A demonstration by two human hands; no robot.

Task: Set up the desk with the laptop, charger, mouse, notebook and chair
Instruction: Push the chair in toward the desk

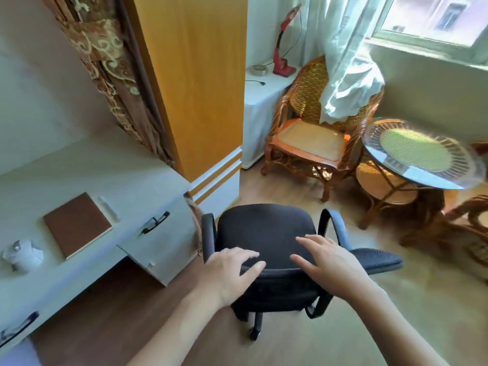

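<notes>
A black office chair (264,233) with armrests and castors stands on the wood floor to the right of the pale desk (87,170), seen from behind and above. My left hand (229,273) lies on the top edge of its backrest with the fingers loosely apart. My right hand (332,262) hovers over the backrest further right, fingers spread and holding nothing. On the desk lie a brown notebook (76,224), a white pen (108,208) beside it, and a white mouse (23,256) at the left edge. No laptop or charger is in view.
The desk has drawers with dark handles (155,222) and a leg gap beneath. An orange wardrobe (195,75) stands behind the chair. A wicker armchair (309,138) and a round glass table (422,154) fill the right side under the window.
</notes>
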